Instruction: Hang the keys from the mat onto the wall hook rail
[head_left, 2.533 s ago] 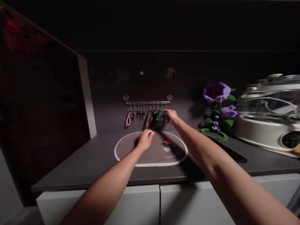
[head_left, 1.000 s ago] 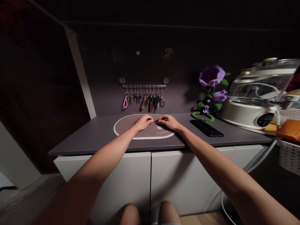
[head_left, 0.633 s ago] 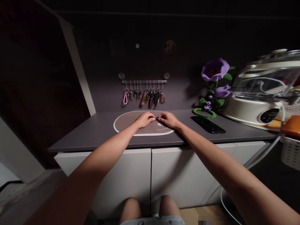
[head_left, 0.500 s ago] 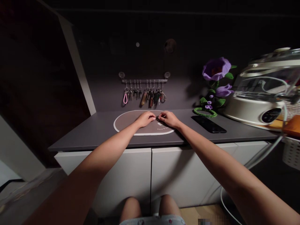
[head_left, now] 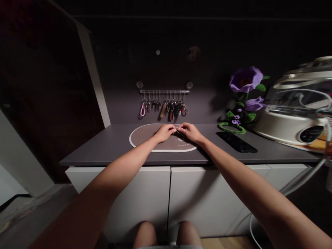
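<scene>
- The left hand (head_left: 164, 133) and the right hand (head_left: 190, 132) are together, up over the middle of the mat.
- A tiny shiny thing (head_left: 177, 129) sits where the fingertips meet. It looks like metal, but it is too small to say what it is, and I cannot tell which way its long side lies.
- It is right between the hands, a bit closer to the right hand. The right fingers seem to pinch it. The left fingertips are at its other side, but I cannot tell if they grip it.
- Under the hands is a flat brown oval mat (head_left: 131, 137) with a white edge, on a smooth dark grey counter (head_left: 103, 152).
- Behind the mat, a clear rail (head_left: 164, 91) holds bunches of metal keys (head_left: 171, 109) and a pink loop strap (head_left: 142, 110).
- To the right lie a shiny black phone (head_left: 236, 142), a purple cloth flower (head_left: 246, 79), and a round cream cooker with a see-through lid (head_left: 293, 119).
</scene>
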### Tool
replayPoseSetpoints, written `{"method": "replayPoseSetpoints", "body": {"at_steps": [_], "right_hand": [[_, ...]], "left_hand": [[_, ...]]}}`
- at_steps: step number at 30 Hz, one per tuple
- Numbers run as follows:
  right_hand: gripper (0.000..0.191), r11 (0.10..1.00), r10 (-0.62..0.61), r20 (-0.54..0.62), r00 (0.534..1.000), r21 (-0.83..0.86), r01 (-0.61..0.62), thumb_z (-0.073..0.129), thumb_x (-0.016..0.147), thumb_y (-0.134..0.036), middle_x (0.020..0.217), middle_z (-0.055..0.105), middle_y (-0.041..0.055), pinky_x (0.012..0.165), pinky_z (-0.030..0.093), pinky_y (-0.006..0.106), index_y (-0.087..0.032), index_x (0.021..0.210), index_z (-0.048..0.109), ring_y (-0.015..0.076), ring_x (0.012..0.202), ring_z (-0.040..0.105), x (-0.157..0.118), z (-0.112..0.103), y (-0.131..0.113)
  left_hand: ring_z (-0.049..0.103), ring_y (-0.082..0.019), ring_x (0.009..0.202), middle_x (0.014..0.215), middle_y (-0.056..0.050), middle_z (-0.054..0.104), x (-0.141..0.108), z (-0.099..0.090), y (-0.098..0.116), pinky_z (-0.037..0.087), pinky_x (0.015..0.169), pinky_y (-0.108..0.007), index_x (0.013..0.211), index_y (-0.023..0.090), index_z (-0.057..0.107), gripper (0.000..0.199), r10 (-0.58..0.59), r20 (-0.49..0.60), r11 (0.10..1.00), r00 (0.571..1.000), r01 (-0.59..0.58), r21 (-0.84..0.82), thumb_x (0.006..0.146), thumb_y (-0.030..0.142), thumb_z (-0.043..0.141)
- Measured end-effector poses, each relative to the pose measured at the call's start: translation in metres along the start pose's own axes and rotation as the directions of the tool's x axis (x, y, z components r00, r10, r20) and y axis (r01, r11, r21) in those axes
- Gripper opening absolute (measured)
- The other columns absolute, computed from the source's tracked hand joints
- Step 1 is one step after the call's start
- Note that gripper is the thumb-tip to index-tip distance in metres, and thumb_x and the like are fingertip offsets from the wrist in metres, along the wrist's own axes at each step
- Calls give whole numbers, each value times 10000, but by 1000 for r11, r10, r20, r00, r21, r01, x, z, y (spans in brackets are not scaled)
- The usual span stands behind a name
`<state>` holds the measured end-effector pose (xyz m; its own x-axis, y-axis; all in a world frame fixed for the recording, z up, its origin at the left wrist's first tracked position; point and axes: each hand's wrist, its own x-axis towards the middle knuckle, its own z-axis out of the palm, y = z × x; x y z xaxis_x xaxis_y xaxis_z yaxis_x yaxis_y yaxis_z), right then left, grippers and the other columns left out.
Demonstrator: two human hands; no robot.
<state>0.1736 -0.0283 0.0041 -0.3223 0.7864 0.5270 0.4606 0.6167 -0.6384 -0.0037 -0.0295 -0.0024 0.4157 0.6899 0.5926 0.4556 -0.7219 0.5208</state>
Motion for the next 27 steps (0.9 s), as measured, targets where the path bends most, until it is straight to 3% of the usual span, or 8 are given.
{"method": "replayPoseSetpoints", "body": {"at_steps": [12,20,27], "right_hand": [[274,948,82,14,997,307,-82,608,658,-406,677,562,-6,592,402,219,-162,765,543,96,608,486,1,4,-13],[249,971,-6,-61,998,238,20,575,691,-395,753,547,0,687,412,236,-159,763,540,107,712,495,5,3,-10],[261,953,-13,-105,994,301,45,554,707,-427,726,520,-10,701,402,237,-175,753,500,104,697,480,12,0,-6]], "left_hand": [[540,-134,727,754,-23,623,6,3,-2,420,707,-248,752,128,597,153,-86,-160,979,983,54,-194,740,259,518],[541,-134,734,767,-28,625,7,4,0,426,704,-250,776,138,593,151,-63,-186,989,981,36,-143,760,255,498],[525,-121,689,716,-7,593,7,3,-5,421,663,-240,774,154,568,134,-110,-244,992,963,93,-82,765,256,481]]}}
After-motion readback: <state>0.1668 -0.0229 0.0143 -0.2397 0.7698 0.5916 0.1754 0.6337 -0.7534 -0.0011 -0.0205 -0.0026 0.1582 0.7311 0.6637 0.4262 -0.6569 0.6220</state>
